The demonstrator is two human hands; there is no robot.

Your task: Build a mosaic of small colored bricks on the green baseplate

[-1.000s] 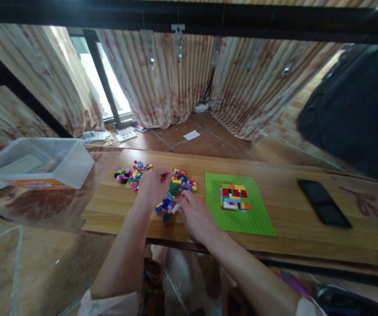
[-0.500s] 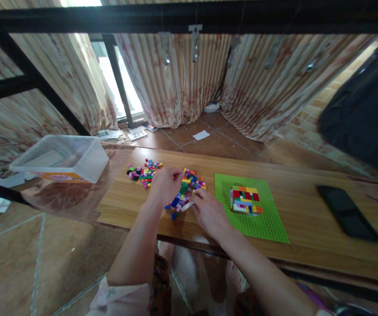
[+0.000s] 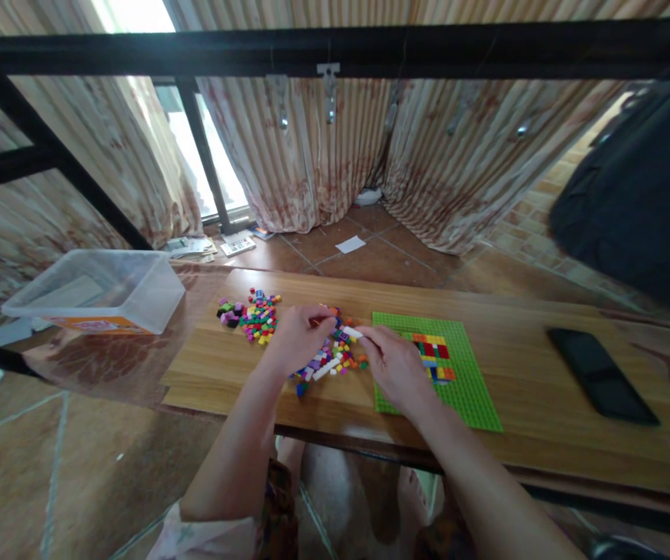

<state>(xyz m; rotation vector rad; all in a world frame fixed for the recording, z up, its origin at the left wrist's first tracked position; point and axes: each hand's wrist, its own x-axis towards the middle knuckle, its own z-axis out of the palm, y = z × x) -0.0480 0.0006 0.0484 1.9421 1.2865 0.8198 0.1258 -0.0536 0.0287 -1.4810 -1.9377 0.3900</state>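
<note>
My right hand (image 3: pixel 396 362) pinches a white toy brick (image 3: pixel 352 332) between thumb and fingers, above the right side of the loose brick pile. Close by on the left, my left hand (image 3: pixel 300 338) hovers over the pile with thumb and forefinger pressed together; whatever lies between them is too small to make out. Loose coloured bricks (image 3: pixel 258 320) spread around and beneath both hands, with a long white brick (image 3: pixel 326 369) among them. Right of the pile lies a green baseplate (image 3: pixel 469 389), bearing a low multicoloured brick build (image 3: pixel 437 350) partly hidden by my right hand.
A wooden table (image 3: pixel 521 350) carries everything, with a black phone-like slab (image 3: pixel 601 375) at its right. Beyond its left end stands a clear plastic bin (image 3: pixel 160 292). A black metal bar (image 3: pixel 370 53) crosses above, before the curtains (image 3: pixel 335 163).
My right hand has lifted away from the pile to the right, now with a white brick in its fingers. The left hand stays over the pile. The whole view has shifted slightly.
</note>
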